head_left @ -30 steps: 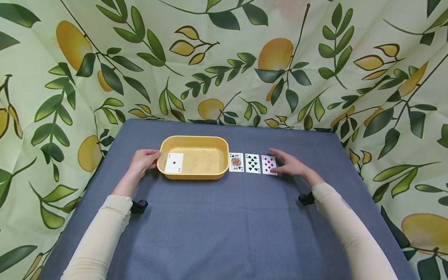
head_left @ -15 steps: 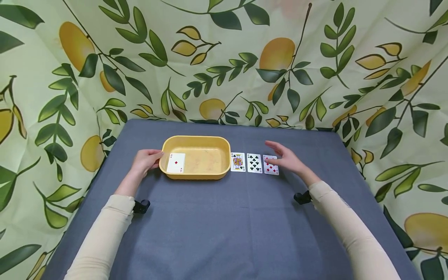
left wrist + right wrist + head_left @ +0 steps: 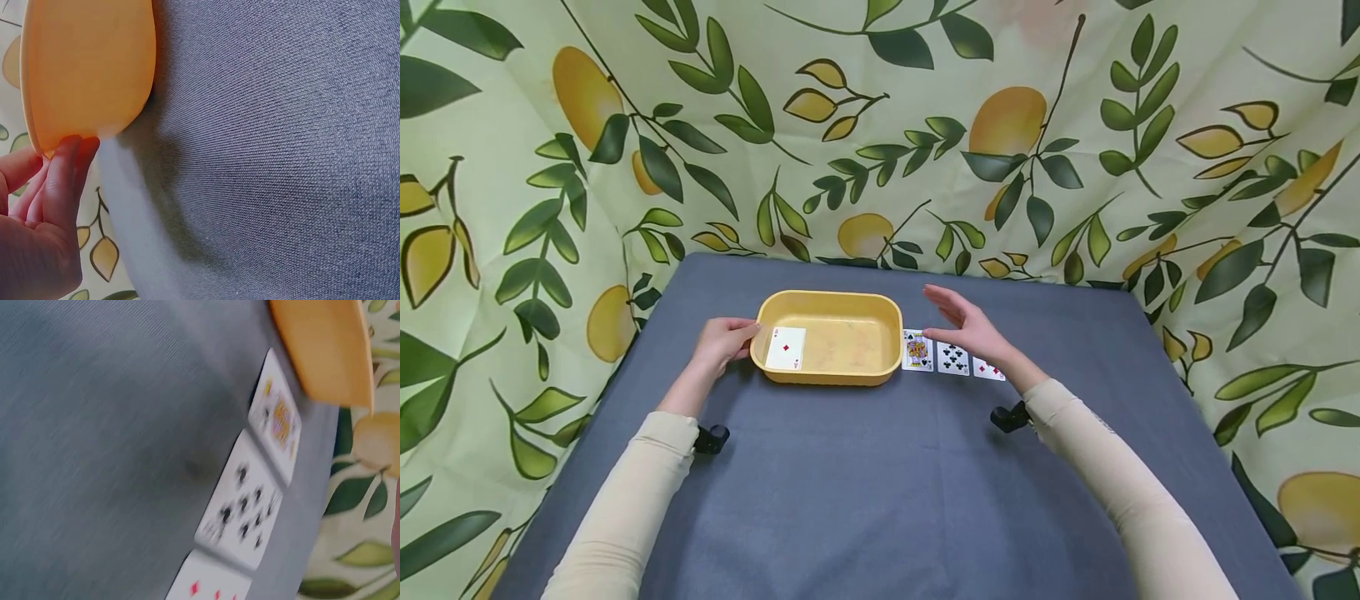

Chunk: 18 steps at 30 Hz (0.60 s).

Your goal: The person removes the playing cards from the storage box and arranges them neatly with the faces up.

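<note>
My left hand [image 3: 724, 343] pinches the left end of a yellow tray [image 3: 827, 377], thumb and fingers at its rim in the left wrist view. An ace of diamonds [image 3: 786, 348] lies face up inside, near that end. Three playing cards lie in a row to the tray's right: a king [image 3: 917, 354] closest to it, then a clubs card [image 3: 953, 360], then a diamonds card [image 3: 987, 371]. Over this row hovers my right hand [image 3: 970, 327], its fingers extended and nothing in them. It partly covers the diamonds card in the head view; the right wrist view barely catches this hand.
A blue-grey cloth [image 3: 850, 483] covers the table. Behind and at both sides hangs a curtain [image 3: 880, 108] printed with leaves and fruit. Each wrist wears a small black camera mount, the right one [image 3: 1010, 417] low over the cloth.
My right hand has risen off the diamonds card and moved left along the row toward the king, with no card in it. The left hand keeps its hold on the tray.
</note>
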Tool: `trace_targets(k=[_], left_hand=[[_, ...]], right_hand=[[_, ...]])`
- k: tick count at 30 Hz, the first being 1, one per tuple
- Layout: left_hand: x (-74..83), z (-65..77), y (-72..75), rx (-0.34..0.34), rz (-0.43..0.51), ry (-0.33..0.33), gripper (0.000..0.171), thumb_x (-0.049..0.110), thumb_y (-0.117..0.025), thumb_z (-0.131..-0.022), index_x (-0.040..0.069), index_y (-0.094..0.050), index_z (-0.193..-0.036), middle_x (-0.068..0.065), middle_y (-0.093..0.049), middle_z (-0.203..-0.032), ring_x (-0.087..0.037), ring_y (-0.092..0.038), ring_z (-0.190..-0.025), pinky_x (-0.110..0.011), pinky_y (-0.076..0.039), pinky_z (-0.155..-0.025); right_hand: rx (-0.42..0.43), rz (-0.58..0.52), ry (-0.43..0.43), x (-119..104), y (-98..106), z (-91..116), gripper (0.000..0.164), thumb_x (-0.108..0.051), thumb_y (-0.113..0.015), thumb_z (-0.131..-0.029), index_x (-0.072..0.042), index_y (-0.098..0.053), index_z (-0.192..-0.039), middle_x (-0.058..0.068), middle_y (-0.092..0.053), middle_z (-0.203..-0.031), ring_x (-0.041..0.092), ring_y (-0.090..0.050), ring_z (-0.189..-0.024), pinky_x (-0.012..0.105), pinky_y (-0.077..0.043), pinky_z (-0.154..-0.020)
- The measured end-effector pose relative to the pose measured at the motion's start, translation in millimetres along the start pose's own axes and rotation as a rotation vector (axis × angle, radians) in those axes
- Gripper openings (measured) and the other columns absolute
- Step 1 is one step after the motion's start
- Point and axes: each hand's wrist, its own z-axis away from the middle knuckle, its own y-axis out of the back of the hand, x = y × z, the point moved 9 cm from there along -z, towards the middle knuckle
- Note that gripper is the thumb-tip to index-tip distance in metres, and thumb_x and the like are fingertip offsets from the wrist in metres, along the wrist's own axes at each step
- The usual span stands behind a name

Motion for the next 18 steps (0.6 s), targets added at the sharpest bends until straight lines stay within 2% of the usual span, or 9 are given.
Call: trace_targets(k=[9, 13, 18], left_hand=[[2.1, 1.8, -0.2, -0.006, -0.009, -0.040, 0.042, 0.019, -0.058, -0.099, -0.008, -0.056, -0.130, -0.026, -0.059, -0.126, -0.013, -0.065, -0.087, -0.018, -0.055, -0.068], [1.7, 0.7, 1.2, 0.003, -0.017, -0.043, 0.041, 0.020, -0.059, -0.098, -0.007, -0.058, -0.129, -0.025, -0.060, -0.125, -0.011, -0.064, -0.082, -0.020, -0.055, -0.069], [1.4, -0.3, 1.8, 0.010, -0.015, -0.041, 0.040, 0.020, -0.060, -0.098, -0.006, -0.059, -0.129, -0.024, -0.060, -0.125, -0.008, -0.063, -0.078, -0.021, -0.056, -0.070]], right_hand=[[-0.065, -0.085, 0.038, -25, -43, -34, 0.075, -0.002, -0.072, -0.086, -0.001, -0.032, -0.150, 0.019, -0.035, -0.152, 0.028, -0.031, -0.141, 0.039, -0.025, -0.115], [-0.105, -0.085, 0.047, -35, -65, -46, 0.074, -0.003, -0.072, -0.087, -0.003, -0.033, -0.150, 0.017, -0.036, -0.152, 0.026, -0.030, -0.142, 0.038, -0.024, -0.116], [-0.132, -0.071, 0.049, -31, -91, -63, 0.074, -0.007, -0.073, -0.087, -0.007, -0.034, -0.150, 0.013, -0.037, -0.153, 0.021, -0.029, -0.142, 0.034, -0.022, -0.116]])
